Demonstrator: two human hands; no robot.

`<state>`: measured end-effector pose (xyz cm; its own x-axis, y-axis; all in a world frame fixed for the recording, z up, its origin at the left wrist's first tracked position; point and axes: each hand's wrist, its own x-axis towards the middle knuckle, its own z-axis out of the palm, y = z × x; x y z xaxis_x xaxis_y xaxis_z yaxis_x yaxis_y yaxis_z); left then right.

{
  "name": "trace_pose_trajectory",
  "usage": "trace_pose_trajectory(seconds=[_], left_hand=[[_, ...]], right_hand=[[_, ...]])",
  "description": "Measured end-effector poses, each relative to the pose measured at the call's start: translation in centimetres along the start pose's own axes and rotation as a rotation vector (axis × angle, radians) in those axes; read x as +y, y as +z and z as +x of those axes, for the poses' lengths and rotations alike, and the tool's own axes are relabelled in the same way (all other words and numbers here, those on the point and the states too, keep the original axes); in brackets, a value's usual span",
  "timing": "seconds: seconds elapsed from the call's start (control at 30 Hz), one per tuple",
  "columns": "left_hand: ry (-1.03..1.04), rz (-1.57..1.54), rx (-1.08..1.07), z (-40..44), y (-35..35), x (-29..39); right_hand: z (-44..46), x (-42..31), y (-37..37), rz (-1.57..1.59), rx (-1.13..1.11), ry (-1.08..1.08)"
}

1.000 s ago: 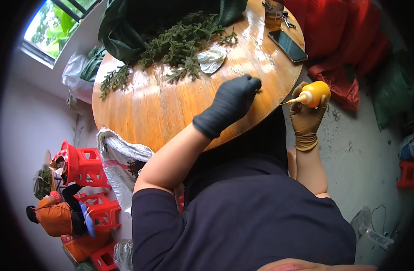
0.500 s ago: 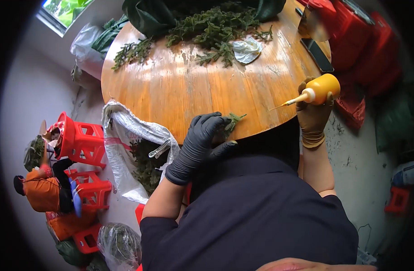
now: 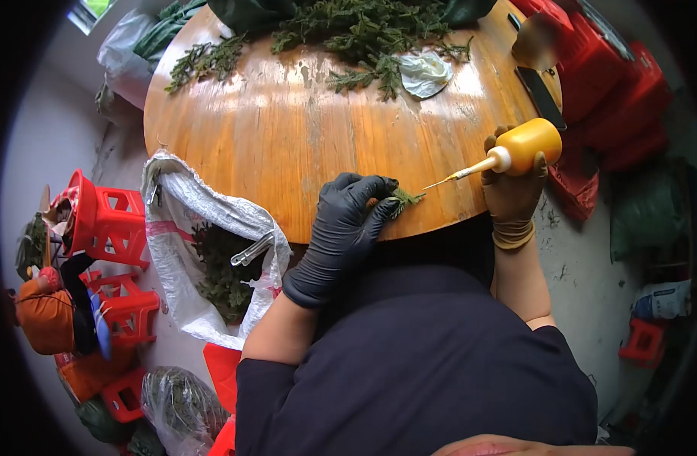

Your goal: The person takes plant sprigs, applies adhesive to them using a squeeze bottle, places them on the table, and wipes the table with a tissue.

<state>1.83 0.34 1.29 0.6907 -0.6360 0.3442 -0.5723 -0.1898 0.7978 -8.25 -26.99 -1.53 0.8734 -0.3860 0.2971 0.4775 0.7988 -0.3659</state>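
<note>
My left hand [image 3: 342, 216], gloved in black, has thumb and fingers pinched together on a small green sprig [image 3: 407, 201] at the near edge of the round wooden worktop [image 3: 249, 152]. My right hand [image 3: 512, 190], in a brown glove, is clamped around a yellow squeeze bottle [image 3: 534, 143] — its thin tip points at the sprig, very near it. A pile of green sprigs [image 3: 363, 34] lies farther back. Whatever marks the blue-and-white bag [image 3: 662, 301] on my right bears — they're too small to read.
</note>
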Motion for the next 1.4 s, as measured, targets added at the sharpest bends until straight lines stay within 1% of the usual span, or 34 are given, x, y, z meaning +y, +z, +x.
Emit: trace_pose_trajectory(seconds=[0.03, 0.1, 0.23, 0.4, 0.53, 0.6, 0.63, 0.7, 0.73, 0.77, 0.83, 0.9, 0.97, 1.0, 1.27, 1.4], left_hand=[[-0.004, -0.008, 0.001, 0.1, 0.2, 0.2], [0.028, 0.127, -0.013, 0.5, 0.4, 1.1], [0.079, 0.169, -0.042, 0.7, 0.9, 0.6], [0.107, 0.226, -0.004, 0.5, 1.3, 0.8], [0.057, 0.257, -0.07, 0.7, 1.2, 1.2], [0.108, 0.266, -0.039, 0.6, 1.5, 0.7], [0.112, 0.266, -0.05, 0.7, 1.5, 0.6], [0.11, 0.276, -0.043, 0.7, 1.5, 0.8], [0.111, 0.276, -0.054, 0.8, 1.5, 0.8], [0.111, 0.278, -0.056, 0.8, 1.5, 0.9], [0.111, 0.284, -0.061, 0.9, 1.5, 0.9], [0.107, 0.282, -0.073, 1.0, 1.5, 0.9], [0.079, 0.286, -0.087, 1.0, 1.3, 1.4], [0.051, 0.285, -0.099, 1.0, 1.3, 1.6], [0.05, 0.286, -0.086, 1.0, 1.4, 1.6], [0.058, 0.29, -0.08, 0.9, 1.4, 1.5]], right_hand=[[-0.1, 0.0, 0.1, -0.007, 0.004, 0.004], [-0.2, 0.0, 0.2, -0.041, 0.017, -0.004], [-0.4, -0.3, 0.1, -0.078, 0.005, -0.004], [-0.8, -0.8, 0.1, -0.092, -0.012, 0.004], [-1.1, -1.0, 0.4, -0.131, 0.023, -0.006], [-1.2, -0.8, 0.7, -0.274, 0.015, -0.027], [-1.3, -0.7, 0.6, -0.273, 0.023, -0.035], [-1.3, -0.4, 0.7, -0.441, 0.005, -0.031], [-1.3, 0.0, 1.6, -0.568, 0.071, -0.059], [-1.3, 0.3, 2.0, -0.566, 0.079, -0.062], [-1.2, 0.8, 2.3, -0.684, 0.034, -0.067], [-1.2, 1.3, 2.4, -0.697, 0.049, -0.06], [-0.9, 1.5, 2.8, -0.772, -0.017, -0.025], [-0.8, 1.6, 3.0, -0.769, -0.017, -0.025], [-0.4, 1.8, 2.3, -0.88, -0.082, 0.03], [-0.5, 1.7, 2.1, -0.819, -0.044, 0.024]])
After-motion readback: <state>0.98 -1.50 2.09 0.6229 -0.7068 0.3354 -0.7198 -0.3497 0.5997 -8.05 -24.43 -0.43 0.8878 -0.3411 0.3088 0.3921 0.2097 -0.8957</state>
